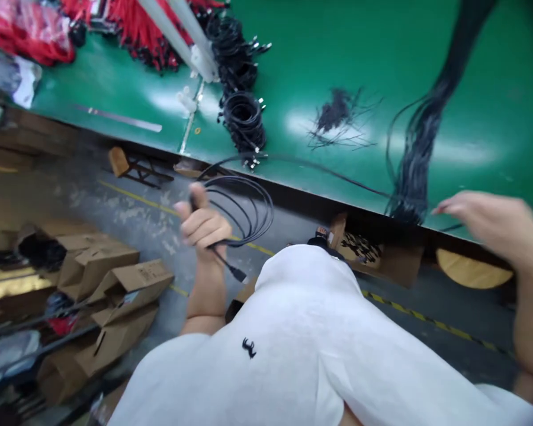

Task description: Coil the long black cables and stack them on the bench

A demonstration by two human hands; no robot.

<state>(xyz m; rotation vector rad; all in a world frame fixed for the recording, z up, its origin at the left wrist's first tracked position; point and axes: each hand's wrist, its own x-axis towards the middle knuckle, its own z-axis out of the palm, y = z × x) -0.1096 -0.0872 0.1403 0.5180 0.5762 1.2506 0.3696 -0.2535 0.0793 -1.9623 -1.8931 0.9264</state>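
Note:
My left hand (205, 226) is closed around a coiled black cable (266, 204); the loops stick out to the right of the fist. One end with a dark plug (238, 274) hangs below the fist. From the coil a single strand runs right along the table edge to a thick bundle of black cables (420, 154). Just right of the bundle's lower end is my right hand (488, 222), blurred, its fingers pressed together and pointing left. A short stretch of black cable leads in under that hand, which appears closed on it; the grip itself is partly hidden.
Tied black cable coils (243, 118) lie on the green table (302, 35), with black tie scraps (337, 112) to their right. Red cables (137, 29) and a metal ruler (119, 118) lie at left. Below are cardboard boxes (135, 284), a box of parts (382, 260) and a round stool (473, 269).

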